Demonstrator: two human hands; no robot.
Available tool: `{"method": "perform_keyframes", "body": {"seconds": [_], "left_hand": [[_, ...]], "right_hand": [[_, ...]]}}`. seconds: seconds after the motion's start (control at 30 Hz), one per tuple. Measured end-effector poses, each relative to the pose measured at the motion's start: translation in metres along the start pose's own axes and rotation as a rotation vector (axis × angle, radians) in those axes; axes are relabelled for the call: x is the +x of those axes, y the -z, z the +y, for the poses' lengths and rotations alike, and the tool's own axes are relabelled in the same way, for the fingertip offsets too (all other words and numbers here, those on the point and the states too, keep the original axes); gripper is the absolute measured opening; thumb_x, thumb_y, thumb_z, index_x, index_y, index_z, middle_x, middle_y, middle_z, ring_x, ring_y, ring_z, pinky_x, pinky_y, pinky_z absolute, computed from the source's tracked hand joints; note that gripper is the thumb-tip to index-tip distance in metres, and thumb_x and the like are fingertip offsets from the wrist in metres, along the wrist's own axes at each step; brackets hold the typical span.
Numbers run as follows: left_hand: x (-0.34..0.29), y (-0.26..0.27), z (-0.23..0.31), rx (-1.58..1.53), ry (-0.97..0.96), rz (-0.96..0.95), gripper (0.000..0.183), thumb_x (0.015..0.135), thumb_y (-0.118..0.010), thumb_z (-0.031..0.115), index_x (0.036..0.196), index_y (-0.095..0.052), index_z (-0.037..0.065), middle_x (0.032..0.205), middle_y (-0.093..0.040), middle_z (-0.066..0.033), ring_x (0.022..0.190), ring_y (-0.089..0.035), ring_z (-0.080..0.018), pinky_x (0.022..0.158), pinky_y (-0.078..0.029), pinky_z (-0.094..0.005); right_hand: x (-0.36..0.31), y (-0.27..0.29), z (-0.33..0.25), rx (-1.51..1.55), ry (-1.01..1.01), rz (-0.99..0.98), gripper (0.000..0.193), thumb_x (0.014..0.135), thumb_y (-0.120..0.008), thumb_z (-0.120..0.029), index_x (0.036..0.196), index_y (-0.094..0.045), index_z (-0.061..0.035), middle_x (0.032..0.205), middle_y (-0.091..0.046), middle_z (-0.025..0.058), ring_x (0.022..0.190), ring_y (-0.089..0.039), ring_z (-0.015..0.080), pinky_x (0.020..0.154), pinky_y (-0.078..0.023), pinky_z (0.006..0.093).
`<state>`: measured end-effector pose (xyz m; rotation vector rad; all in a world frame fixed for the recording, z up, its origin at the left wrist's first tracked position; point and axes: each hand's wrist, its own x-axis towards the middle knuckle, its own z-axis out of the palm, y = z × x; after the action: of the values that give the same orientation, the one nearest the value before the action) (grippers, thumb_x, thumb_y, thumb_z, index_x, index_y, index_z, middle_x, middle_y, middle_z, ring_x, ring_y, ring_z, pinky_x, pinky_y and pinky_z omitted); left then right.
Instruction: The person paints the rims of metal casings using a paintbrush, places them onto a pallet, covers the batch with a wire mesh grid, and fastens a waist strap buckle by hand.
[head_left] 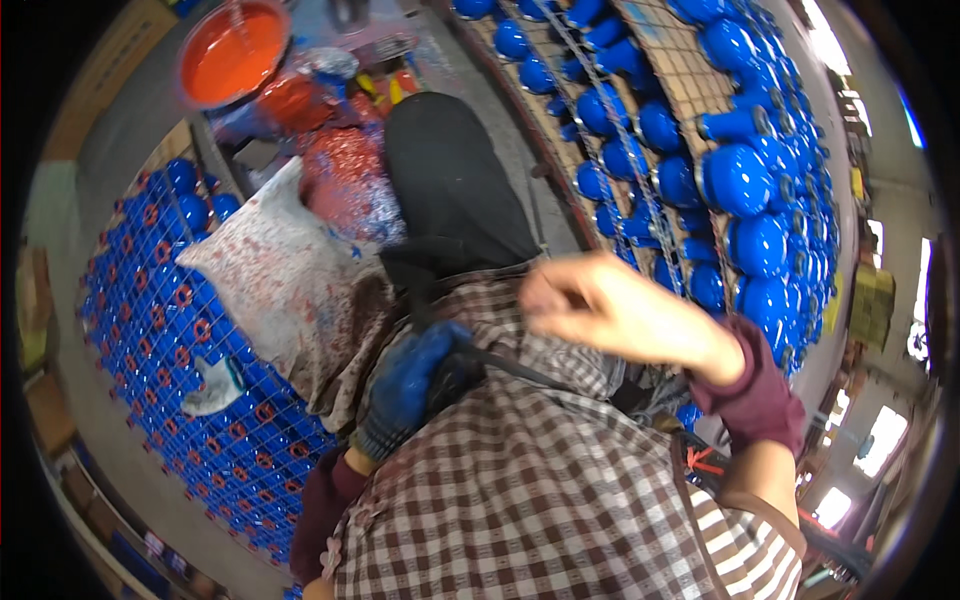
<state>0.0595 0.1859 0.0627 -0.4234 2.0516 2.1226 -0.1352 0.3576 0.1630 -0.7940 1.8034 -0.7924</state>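
My left hand (405, 390), in a blue-coated glove, is closed around something dark at my waist. A dark strap (520, 368) runs from beside its fingers across the brown-and-white checked apron (500, 480). Bare and slightly blurred, my right hand (580, 305) is raised in front of the apron with its fingers curled in. Whatever it may hold is hidden. Below the hands, a black cover or cloth (450, 165) stretches away from my lap. A paint-stained pale cloth (285, 270) lies to the left of it.
Glossy blue rounded parts (740, 180) crowd a mesh rack on the right. At left, wire mesh (170, 350) covers many blue parts with orange rings, and a white-and-teal scrap (215, 388) rests there. A bowl of orange-red paint (230, 55) stands far left, near a red-splattered surface (345, 175).
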Motion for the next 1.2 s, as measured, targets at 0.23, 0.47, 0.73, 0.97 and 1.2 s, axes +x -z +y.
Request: {"method": "perform_keyframes", "body": {"seconds": [0.23, 0.47, 0.73, 0.97, 1.2], "left_hand": [[0.013, -0.005, 0.01, -0.284, 0.28, -0.013, 0.025, 0.084, -0.068, 0.01, 0.106, -0.063, -0.001, 0.088, -0.065, -0.0109, 0.071, -0.062, -0.0221, 0.061, -0.049, -0.0321], [0.005, -0.011, -0.005, -0.572, 0.231, 0.164, 0.023, 0.083, -0.059, 0.003, 0.105, -0.065, 0.0, 0.085, -0.063, -0.0061, 0.07, -0.058, -0.0127, 0.063, -0.049, -0.0268], [-0.007, -0.001, -0.007, -0.459, 0.102, 0.321, 0.026, 0.085, -0.047, 0.004, 0.104, -0.063, -0.002, 0.081, -0.06, -0.002, 0.069, -0.052, -0.0073, 0.065, -0.046, -0.0245], [-0.003, 0.014, 0.011, -1.035, 0.354, 0.066, 0.027, 0.093, -0.044, 0.009, 0.116, -0.056, 0.0, 0.072, -0.052, 0.0005, 0.06, -0.046, -0.0048, 0.055, -0.04, -0.0218], [0.021, 0.017, 0.009, -1.627, 0.231, -0.084, 0.046, 0.103, -0.034, 0.036, 0.113, -0.054, -0.004, 0.078, -0.062, -0.0033, 0.062, -0.056, -0.0086, 0.059, -0.047, -0.0229]], "right_hand": [[-0.019, -0.055, 0.01, 0.105, -0.173, 0.002, 0.023, 0.091, -0.063, -0.015, 0.107, -0.059, 0.0011, 0.075, -0.057, 0.0044, 0.068, -0.051, 0.0113, 0.062, -0.042, 0.028], [0.034, -0.065, 0.016, 0.334, 0.02, 0.116, 0.031, 0.098, -0.053, -0.023, 0.114, -0.059, 0.0019, 0.098, -0.058, 0.0061, 0.082, -0.054, 0.007, 0.07, -0.044, 0.0236], [0.07, -0.089, 0.021, 0.747, -0.102, -0.107, 0.033, 0.099, -0.051, -0.018, 0.124, -0.051, 0.0039, 0.091, -0.064, 0.0071, 0.061, -0.064, 0.011, 0.05, -0.047, 0.0211], [0.066, -0.087, 0.018, 0.67, -0.158, 0.106, 0.025, 0.096, -0.054, -0.008, 0.116, -0.056, 0.0066, 0.101, -0.064, 0.0115, 0.056, -0.06, 0.0079, 0.042, -0.039, 0.0184], [0.066, -0.078, 0.008, 0.826, -0.197, -0.027, 0.017, 0.095, -0.054, -0.006, 0.105, -0.064, 0.0027, 0.078, -0.065, 0.0015, 0.053, -0.052, 0.0009, 0.044, -0.037, 0.0154]]}}
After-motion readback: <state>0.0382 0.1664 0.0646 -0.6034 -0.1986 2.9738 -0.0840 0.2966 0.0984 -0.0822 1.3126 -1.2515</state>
